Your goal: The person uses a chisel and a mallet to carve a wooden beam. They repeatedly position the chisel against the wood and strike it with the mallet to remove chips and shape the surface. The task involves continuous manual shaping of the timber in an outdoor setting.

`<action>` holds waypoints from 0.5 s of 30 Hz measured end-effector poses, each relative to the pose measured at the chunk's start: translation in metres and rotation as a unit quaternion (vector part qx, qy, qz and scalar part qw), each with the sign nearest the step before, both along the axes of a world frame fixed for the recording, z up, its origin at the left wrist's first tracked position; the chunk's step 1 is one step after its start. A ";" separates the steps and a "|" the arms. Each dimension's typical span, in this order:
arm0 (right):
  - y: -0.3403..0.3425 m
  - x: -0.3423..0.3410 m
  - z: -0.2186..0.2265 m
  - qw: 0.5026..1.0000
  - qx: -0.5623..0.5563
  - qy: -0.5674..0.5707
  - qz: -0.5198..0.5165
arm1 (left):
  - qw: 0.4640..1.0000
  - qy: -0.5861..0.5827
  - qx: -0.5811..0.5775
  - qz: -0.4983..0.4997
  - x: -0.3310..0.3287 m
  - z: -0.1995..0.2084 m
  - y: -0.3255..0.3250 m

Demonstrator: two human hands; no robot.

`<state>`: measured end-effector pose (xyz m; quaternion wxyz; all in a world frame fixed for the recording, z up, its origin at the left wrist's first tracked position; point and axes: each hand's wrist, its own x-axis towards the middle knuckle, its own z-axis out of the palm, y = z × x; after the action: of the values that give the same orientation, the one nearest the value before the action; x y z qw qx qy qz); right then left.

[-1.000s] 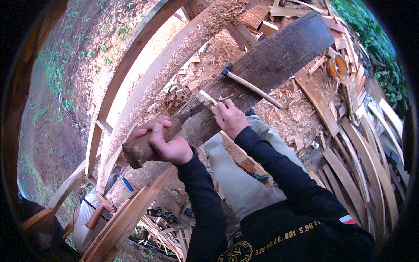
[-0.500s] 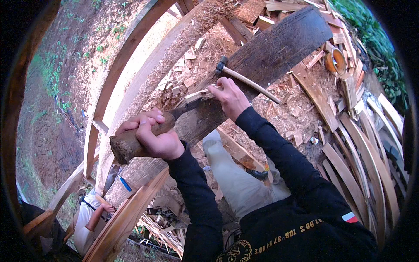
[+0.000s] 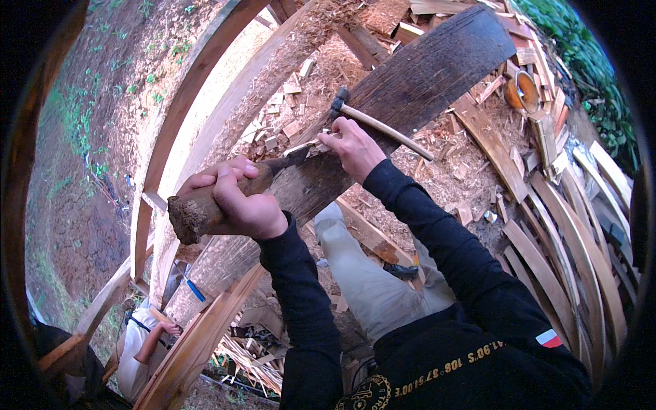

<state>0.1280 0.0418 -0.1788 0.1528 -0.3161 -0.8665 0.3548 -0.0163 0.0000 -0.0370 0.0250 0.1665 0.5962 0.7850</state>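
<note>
My left hand point(image 3: 242, 205) is closed around the thick wooden handle point(image 3: 195, 215) of a chisel, whose butt end is frayed. Its dark blade point(image 3: 295, 157) points to the upper right, just above a broad, dark, weathered plank point(image 3: 437, 75). Beside the blade tip, my right hand point(image 3: 359, 154) pinches with thumb and index finger at a thin, pale wood sliver point(image 3: 311, 145). How far the sliver runs under the fingers is hidden. A hammer point(image 3: 386, 126) with a black head and pale wooden handle lies across the plank, just beyond my right hand.
Curved timber ribs point(image 3: 160, 143) rise on the left. Chips and offcuts cover the ground. An orange-brown bowl point(image 3: 521, 93) and long curved boards point(image 3: 567, 239) lie at right. Another person point(image 3: 143, 342) works at lower left, near a blue-handled tool point(image 3: 195, 290).
The chisel and both hands have shifted only slightly, and the view has moved a little. Both grips stay the same.
</note>
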 end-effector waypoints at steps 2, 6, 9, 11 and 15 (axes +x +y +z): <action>0.001 0.000 0.002 1.000 -0.014 -0.011 0.006 | 1.000 0.002 -0.014 -0.001 0.003 0.007 0.003; 0.001 0.001 0.004 1.000 -0.015 -0.011 0.002 | 1.000 -0.015 -0.016 0.022 0.003 0.006 0.007; 0.001 0.000 0.003 1.000 -0.014 -0.006 0.002 | 0.996 -0.005 -0.069 0.060 0.004 0.009 0.009; 0.002 0.001 0.002 1.000 -0.015 -0.007 0.002 | 0.990 0.026 -0.114 0.082 0.001 0.004 0.007; 0.003 0.003 0.001 1.000 -0.023 -0.012 0.000 | 0.990 0.006 -0.116 0.077 0.006 0.007 0.005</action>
<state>0.1307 0.0444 -0.1778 0.1345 -0.3239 -0.8599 0.3709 -0.0103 0.0048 -0.0304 -0.0197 0.1209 0.6946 0.7089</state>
